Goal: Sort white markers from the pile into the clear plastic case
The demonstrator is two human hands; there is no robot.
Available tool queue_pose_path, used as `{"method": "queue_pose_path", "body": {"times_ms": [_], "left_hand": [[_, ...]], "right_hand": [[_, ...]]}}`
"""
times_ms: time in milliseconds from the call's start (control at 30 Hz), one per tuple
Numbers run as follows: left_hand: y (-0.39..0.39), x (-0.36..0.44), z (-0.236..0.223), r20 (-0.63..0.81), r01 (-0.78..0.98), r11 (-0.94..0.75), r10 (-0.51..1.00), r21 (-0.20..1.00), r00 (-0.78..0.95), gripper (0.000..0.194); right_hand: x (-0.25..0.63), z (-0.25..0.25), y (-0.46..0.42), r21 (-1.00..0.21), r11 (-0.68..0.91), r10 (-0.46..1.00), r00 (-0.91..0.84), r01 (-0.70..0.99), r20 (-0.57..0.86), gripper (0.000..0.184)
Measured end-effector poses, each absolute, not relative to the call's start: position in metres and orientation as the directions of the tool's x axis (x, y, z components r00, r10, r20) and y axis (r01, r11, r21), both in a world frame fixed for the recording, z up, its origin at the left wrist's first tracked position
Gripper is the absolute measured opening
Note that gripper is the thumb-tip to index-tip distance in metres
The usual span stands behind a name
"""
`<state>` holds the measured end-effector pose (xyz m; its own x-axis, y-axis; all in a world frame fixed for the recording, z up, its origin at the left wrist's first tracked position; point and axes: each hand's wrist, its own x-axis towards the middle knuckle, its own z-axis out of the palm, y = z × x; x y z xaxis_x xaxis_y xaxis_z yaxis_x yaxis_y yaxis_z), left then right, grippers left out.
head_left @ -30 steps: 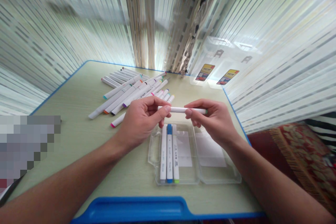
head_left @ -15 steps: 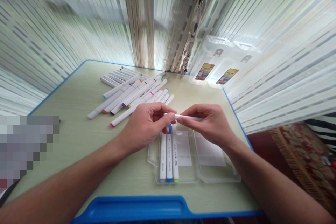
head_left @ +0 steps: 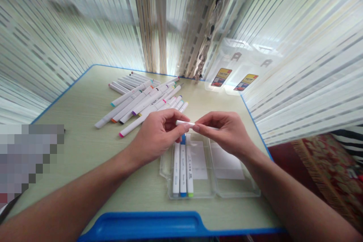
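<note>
A white marker (head_left: 191, 125) lies sideways between my two hands above the table. My left hand (head_left: 164, 128) pinches its left end between thumb and fingers, while my right hand (head_left: 221, 128) grips the other end, partly hiding it. Directly below is an open clear plastic case (head_left: 214, 187). In its left half, three white markers stand side by side: a grey-tipped one (head_left: 176, 174), a blue-tipped one (head_left: 183, 174) and a lime-green-tipped one (head_left: 190, 174). Beyond my left hand lies a loose pile of white markers (head_left: 141, 100) with ends of many colours.
Two clear cases with labels (head_left: 221, 77) stand at the table's back right, against a string curtain (head_left: 107, 19). The table (head_left: 68, 121) has a blue rim and a blue tray (head_left: 147, 223) at its front. A blurred-out patch (head_left: 25, 159) covers the left edge.
Both hands stay almost in place. The fingers have shifted slightly on the marker, and more of its left end now shows over my left thumb.
</note>
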<state>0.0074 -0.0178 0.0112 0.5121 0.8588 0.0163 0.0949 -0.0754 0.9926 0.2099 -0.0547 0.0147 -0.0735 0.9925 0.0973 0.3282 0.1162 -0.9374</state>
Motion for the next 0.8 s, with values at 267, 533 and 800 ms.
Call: {"method": "queue_pose_path", "body": {"times_ms": [267, 533, 800], "left_hand": [[-0.0130, 0.0073, 0.0115, 0.018, 0.010, -0.024, 0.900, 1.000, 0.436, 0.018], [-0.0089, 0.0064, 0.0097, -0.060, -0.201, 0.145, 0.923, 0.969, 0.381, 0.014], [-0.0074, 0.0059, 0.0117, -0.087, -0.278, 0.192, 0.934, 0.941, 0.347, 0.013]], "right_hand": [[0.2111, 0.0191, -0.0546, -0.951, 0.081, 0.997, -0.039, 0.299, 0.073, 0.020], [0.2154, 0.0155, -0.0539, -0.995, 0.048, 0.998, -0.039, 0.090, 0.045, 0.017], [0.2125, 0.0219, -0.0529, -0.975, -0.001, 1.000, 0.000, -0.224, -0.001, 0.012]]}}
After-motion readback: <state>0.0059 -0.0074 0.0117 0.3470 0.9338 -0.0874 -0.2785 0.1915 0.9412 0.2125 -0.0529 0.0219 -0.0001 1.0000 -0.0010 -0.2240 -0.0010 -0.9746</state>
